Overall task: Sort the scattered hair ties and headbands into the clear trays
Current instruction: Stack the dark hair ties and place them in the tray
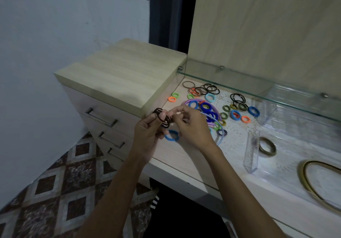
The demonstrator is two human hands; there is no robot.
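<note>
My left hand (147,134) holds a bunch of thin dark brown hair ties (162,117) looped over its fingers at the desk's left end. My right hand (191,127) pinches the same bunch from the right. A blue hair tie (171,135) lies on the desk just under my hands. Many coloured hair ties (236,114) and purple and blue headbands (214,114) are scattered behind my right hand. Black thin ties (211,88) lie further back. A clear tray (252,156) on the right holds an olive tie (267,146) and a gold headband (313,182).
A glass shelf (258,83) hangs over the back of the desk. A second clear tray (271,107) stands under it. A raised wooden drawer unit (121,75) with metal handles borders the desk on the left. Patterned floor tiles (55,182) lie below.
</note>
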